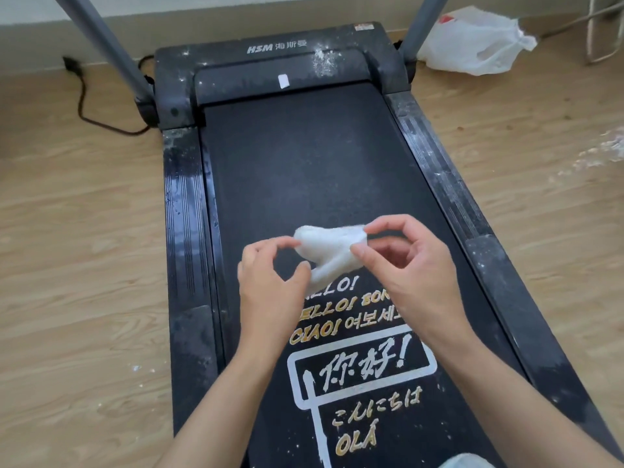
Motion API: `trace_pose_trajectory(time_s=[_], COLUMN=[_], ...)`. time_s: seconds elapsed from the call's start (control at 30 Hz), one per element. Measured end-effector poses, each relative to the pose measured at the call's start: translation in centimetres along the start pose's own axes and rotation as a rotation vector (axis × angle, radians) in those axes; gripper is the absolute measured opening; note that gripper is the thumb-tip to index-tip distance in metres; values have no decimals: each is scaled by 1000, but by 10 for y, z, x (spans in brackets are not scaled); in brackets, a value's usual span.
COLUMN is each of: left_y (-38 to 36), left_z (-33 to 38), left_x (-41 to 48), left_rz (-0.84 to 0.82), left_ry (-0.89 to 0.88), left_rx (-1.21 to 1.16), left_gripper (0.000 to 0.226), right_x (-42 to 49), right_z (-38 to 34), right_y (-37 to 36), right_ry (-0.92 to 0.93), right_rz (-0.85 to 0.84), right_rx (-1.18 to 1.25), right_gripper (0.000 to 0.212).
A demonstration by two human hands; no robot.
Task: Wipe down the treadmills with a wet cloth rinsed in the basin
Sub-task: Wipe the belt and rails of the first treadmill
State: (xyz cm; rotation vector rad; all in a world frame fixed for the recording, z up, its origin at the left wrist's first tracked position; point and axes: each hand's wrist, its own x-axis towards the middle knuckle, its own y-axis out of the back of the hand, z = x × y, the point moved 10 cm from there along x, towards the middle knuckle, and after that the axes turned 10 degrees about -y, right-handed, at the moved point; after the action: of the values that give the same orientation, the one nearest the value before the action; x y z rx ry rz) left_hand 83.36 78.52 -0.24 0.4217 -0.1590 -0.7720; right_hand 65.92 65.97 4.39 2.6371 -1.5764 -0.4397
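two bare forearms come in from the bottom edge. at their ends the right hand (412, 265) pinches the right end of a small white crumpled cloth (332, 246) between thumb and forefinger, with the other fingers loosely curled behind. the left hand (270, 282) takes the opposite side: its forefinger tip is on the cloth's upper left edge, its thumb is against the narrow tail that droops below, and the remaining fingers are bent inward. the cloth spans the gap between the two pinches, bunched and sagging in the middle, and is held over the belt rather than pressed flat on it.

under it runs the black treadmill belt (304, 163), printed with gold and white greetings just below the hands. the dark side rails (184, 214) either side carry white dust and streaks, and the black motor cover (277, 62) at the far end is speckled white too. grey upright posts (108, 49) rise from its corners. a black power cord (82, 96) trails over the light wooden floor (67, 265) at left, and a white plastic bag (472, 42) lies at far right.
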Motion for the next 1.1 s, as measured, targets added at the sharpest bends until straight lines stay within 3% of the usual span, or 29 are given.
trace_pose_trajectory(time_s=[0.07,0.2,0.5,0.63,0.8,0.93,1.07,1.1], left_y=[-9,-41,-52,-44,-8,15,-2,-10], left_z=[10,21,33,39,30,50,81,89], left_x=[-3,-9,-18,-12,12,26,24,19], left_rz=[-23,-213,-407,-350,-60,-18,-302,-397], left_ry=[-54,44,-135,-202,-99,-142,-205,-223], left_rx=[-125,-494,-212,-127,-157,-277,-248,-243], left_gripper=[13,26,14,21,25,26,29,29], right_x=[-5,-14,1,3,5,-12,-27,-31], right_z=[-8,-13,27,33,43,65,76,67], right_y=[-4,-17,13,12,34,53,31,21], right_ry=[71,166,-176,-201,-189,-251,-273,-214], right_rz=[-15,-108,-21,-45,32,67,-171,-234], right_rx=[-144,-355,-46,13,31,-194,-555,-611], right_gripper=[19,26,30,26,29,42,33,42])
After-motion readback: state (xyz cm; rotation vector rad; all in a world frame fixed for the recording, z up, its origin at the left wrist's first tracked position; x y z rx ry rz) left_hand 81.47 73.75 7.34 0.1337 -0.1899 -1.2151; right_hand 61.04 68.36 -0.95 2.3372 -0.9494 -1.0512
